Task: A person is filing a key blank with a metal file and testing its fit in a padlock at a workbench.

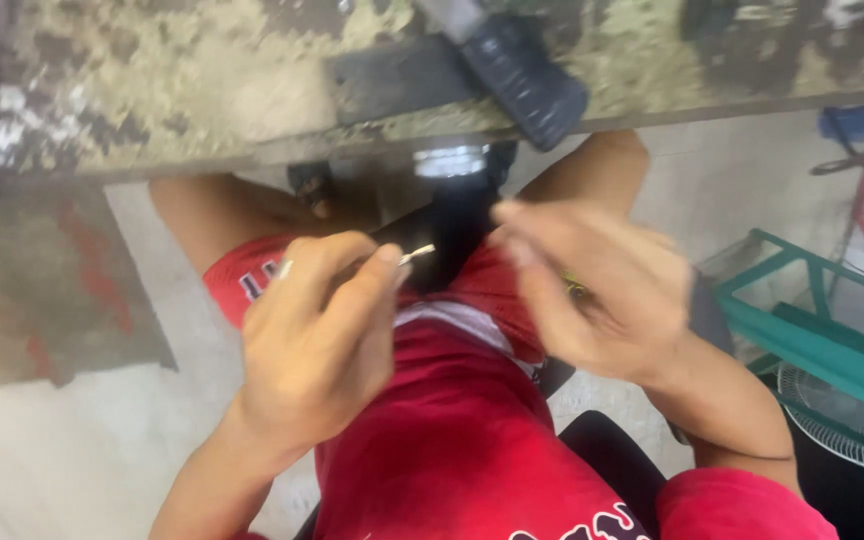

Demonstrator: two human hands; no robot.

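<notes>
Hands are working close together over the lap, below the near edge of the worktop (pixel 202 110). Left hand (pixel 317 335) is curling shut, thumb and forefinger pinching a thin silvery pin (pixel 416 254) whose tip is poking out to the right, toward the other hand. Its long axis is lying nearly level, tilting slightly up at the free end. Right hand (pixel 592 290) is hanging just beside that tip with its fingers loosely bent and spread; it is probably holding nothing, though motion blur and the angle are hiding its palm. Between the two hands a dark part (pixel 447 245) is sitting behind the pin, under a shiny metal ring (pixel 450 160) at the worktop's edge. Left hand is the nearer one to the pin, since it is gripping it; right hand is staying just apart from it. A black tool (pixel 522 70) is lying on the worktop above.
</notes>
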